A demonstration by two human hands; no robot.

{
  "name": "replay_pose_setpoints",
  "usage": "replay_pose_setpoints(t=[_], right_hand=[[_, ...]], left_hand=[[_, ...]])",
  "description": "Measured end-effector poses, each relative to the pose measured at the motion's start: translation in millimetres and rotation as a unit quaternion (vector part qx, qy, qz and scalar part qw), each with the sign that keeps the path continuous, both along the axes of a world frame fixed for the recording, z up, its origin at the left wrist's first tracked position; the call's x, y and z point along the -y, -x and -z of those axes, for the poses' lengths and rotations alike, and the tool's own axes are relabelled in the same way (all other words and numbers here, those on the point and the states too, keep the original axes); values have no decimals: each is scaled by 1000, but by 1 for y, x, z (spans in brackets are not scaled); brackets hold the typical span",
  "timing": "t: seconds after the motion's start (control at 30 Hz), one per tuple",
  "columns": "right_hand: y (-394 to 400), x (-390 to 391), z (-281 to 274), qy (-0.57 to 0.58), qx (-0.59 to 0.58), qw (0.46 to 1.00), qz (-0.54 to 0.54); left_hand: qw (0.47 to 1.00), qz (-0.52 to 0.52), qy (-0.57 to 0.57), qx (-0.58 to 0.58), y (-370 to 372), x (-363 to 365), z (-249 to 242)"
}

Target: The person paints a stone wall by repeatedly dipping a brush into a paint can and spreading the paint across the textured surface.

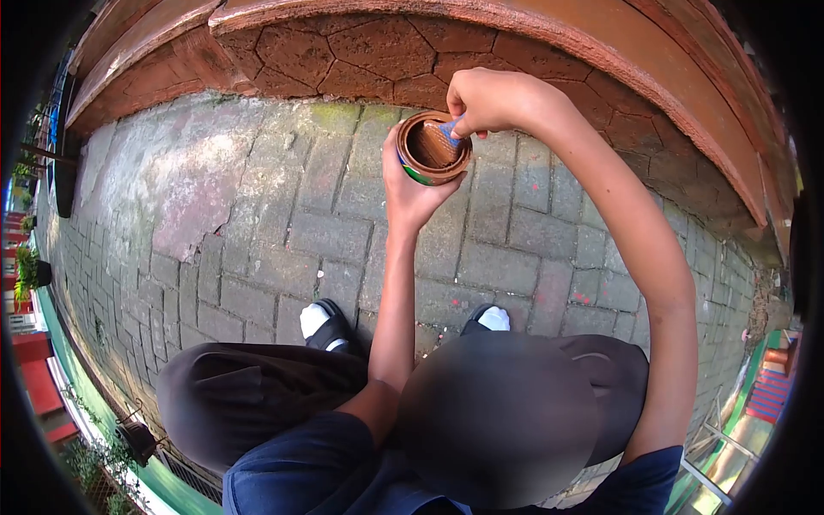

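A paved floor (257, 223) of grey interlocking bricks fills most of the view, mossy and stained toward its far edge, where it meets a curved red stone kerb (369, 51) with a cracked-tile face. At the left edge of the floor a few potted plants (26, 275) stand along a green border.

The person sits or squats over the paving, dark trousers (257, 395) covering both knees and a blue shirt at the bottom; two feet in white socks and dark sandals (326, 324) rest on the bricks near the middle.

Held up in the air above the floor's far part, just short of the kerb, is a small round tin (432, 148), open at the top, its inside brown and its outer wall showing a green band. The left hand (410, 190) is clamped round it from beneath, fingers wrapped up the near wall. The right hand (491, 101) is closed, fingertips pinched on a small blue piece (450, 129) that dips into the tin's mouth.

The tin looks light and stiff, probably thin metal with a hard rim; its smooth wall could slip, so a full wrap round the side, as here, seems the safest hold.
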State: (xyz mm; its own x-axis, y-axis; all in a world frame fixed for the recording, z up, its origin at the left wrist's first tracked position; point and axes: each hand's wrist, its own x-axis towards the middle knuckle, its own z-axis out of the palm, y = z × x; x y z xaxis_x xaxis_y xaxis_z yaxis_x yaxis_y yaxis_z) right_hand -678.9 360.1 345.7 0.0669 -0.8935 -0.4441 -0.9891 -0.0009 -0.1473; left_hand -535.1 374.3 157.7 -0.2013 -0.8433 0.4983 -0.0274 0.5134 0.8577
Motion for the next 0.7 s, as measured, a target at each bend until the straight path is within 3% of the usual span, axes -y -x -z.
replay_pose_setpoints(t=[0.27, 0.47, 0.7], right_hand=[[1, -6, -9, 28, 47, 998, -2], [-19, -15, 6, 84, -52, 995, -14], [-21, -11, -8, 57, -59, 996, -19]], left_hand=[[997, -17, -20, -73, 2, -1, 5], [998, 2, -9, -58, 4, -6, -11], [1000, -9, -9, -19, 2, -5, 1]])
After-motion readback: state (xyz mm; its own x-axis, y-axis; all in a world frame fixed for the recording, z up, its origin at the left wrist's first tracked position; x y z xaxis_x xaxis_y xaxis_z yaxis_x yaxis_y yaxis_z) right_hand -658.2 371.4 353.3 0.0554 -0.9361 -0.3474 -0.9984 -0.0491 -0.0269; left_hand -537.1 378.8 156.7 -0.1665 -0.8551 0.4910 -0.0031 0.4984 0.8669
